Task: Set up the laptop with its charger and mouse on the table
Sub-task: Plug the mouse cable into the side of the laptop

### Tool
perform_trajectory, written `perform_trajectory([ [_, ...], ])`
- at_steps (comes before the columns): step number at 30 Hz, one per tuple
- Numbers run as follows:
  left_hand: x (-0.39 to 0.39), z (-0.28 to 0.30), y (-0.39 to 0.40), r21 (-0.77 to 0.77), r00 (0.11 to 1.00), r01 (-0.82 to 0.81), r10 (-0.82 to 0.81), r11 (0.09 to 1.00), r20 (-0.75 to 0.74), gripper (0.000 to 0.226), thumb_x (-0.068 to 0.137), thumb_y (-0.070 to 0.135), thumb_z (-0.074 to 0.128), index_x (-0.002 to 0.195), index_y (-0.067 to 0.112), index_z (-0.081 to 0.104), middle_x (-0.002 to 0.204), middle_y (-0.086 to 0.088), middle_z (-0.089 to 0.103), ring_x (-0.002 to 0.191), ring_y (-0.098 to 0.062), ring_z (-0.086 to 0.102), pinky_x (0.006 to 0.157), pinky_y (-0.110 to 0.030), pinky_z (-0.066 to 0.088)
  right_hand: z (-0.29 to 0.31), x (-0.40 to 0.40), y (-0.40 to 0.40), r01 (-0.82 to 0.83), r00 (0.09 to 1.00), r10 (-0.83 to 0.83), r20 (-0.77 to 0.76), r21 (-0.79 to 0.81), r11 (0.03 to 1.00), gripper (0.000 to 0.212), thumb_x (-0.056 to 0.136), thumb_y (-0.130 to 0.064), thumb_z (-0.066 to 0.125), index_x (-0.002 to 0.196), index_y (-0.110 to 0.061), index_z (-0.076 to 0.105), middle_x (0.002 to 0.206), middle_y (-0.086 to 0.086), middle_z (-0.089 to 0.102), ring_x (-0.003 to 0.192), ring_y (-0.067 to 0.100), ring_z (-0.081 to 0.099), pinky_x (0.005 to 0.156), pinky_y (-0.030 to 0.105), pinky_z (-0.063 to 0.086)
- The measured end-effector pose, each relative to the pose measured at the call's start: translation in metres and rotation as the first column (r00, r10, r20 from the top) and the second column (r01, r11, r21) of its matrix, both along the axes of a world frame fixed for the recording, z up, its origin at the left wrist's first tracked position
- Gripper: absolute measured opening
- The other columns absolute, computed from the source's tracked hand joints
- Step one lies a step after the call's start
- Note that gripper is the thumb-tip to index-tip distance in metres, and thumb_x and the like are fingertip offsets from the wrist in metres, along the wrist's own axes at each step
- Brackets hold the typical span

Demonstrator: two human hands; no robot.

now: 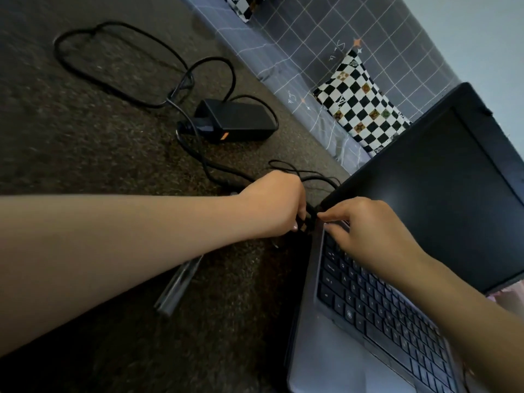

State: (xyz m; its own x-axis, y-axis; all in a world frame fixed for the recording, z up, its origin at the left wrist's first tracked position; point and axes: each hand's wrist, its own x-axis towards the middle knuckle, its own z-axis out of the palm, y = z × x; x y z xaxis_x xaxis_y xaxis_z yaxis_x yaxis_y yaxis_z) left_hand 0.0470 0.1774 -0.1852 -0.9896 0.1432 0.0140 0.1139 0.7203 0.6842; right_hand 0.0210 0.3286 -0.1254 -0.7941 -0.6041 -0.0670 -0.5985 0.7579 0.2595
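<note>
Two bare hands meet at the rear left corner of the open grey laptop (334, 361) on the dark speckled table (85, 137). The left hand (272, 205) curls its fingers around a thin black cable (309, 180) just beside the laptop's edge. The right hand (368, 231) rests loosely curled fingertips (326, 215) on the keyboard corner. The black rectangular charger brick (241, 120) lies well beyond the fingers.

Dark speckled surface (99, 165), grey grid-patterned bedsheet (326, 38) beyond, black-and-white checkered pillow (360, 106), pale wall (482, 29), dim light
</note>
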Motion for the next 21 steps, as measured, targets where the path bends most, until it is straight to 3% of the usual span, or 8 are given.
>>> perform_trajectory([
  [6,-0.003,-0.001,-0.006,-0.051,0.995,0.028,-0.032,0.998,-0.097,0.026,0.085,0.024,0.065,0.110,0.018,0.070,0.106,0.000,0.070,0.101,-0.017,0.063,0.082,-0.024,0.045,-0.007,-0.002,-0.002,-0.102,0.993,0.099,-0.069,-0.045,0.994,0.020,0.083,-0.009,0.064,0.096,-0.016,0.076,0.093,0.001,0.074,0.093,0.022,0.064,0.079,0.035,0.053],
  [14,-0.007,-0.005,-0.005,0.033,0.998,0.009,-0.007,0.999,-0.070,0.026,0.082,0.027,0.068,0.106,0.019,0.071,0.101,0.000,0.069,0.097,-0.018,0.063,0.087,-0.029,0.050,-0.014,-0.007,0.006,-0.245,0.963,0.237,-0.127,-0.051,0.968,0.017,0.074,0.000,0.072,0.087,-0.010,0.076,0.080,0.007,0.073,0.065,0.026,0.069,0.058,0.041,0.058],
  [21,-0.006,-0.005,-0.005,0.087,0.999,-0.017,0.021,0.996,-0.039,0.027,0.080,0.032,0.069,0.105,0.023,0.073,0.091,0.005,0.066,0.097,-0.013,0.063,0.084,-0.022,0.047,-0.011,-0.010,0.009,-0.240,0.967,0.226,-0.116,-0.126,0.963,0.017,0.072,-0.004,0.075,0.085,-0.014,0.078,0.078,0.001,0.075,0.064,0.019,0.070,0.061,0.035,0.059],
])
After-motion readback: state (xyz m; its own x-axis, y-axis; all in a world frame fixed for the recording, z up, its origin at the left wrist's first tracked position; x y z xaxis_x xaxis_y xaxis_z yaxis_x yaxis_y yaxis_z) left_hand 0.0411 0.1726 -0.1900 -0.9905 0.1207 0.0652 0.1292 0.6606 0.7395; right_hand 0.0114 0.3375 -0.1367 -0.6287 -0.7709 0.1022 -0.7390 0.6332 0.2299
